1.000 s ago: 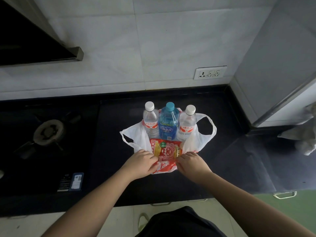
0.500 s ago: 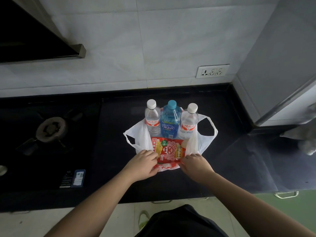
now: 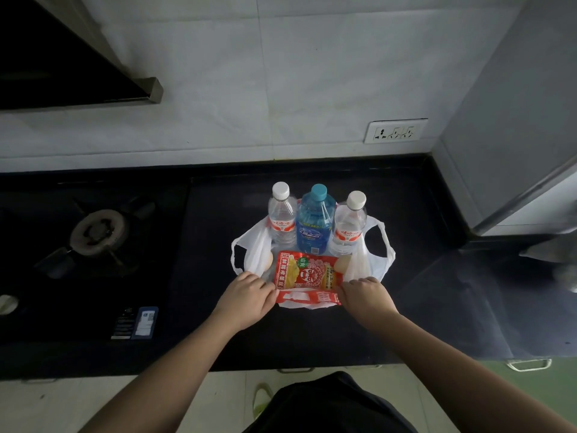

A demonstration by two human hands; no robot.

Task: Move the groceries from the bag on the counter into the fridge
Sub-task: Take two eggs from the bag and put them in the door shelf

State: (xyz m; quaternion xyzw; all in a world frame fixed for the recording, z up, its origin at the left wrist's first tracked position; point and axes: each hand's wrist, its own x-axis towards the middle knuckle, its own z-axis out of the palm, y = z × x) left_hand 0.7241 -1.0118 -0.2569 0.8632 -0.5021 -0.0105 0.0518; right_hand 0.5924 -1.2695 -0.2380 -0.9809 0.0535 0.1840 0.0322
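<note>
Both hands, left hand (image 3: 246, 295) and right hand (image 3: 363, 296), curl their fingers over the white bag's (image 3: 256, 251) near rim, apparently gripping it beside the red packet (image 3: 307, 273).

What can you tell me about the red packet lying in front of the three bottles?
The red packet is a flat, glossy plastic pouch with white characters, a round emblem and a picture of yellowish food. It lies label up inside the opened white bag on the black counter, just in front of the blue bottle. A pale egg shows at its right edge. The left hand and right hand grip the bag's rim beside its near corners.
</note>
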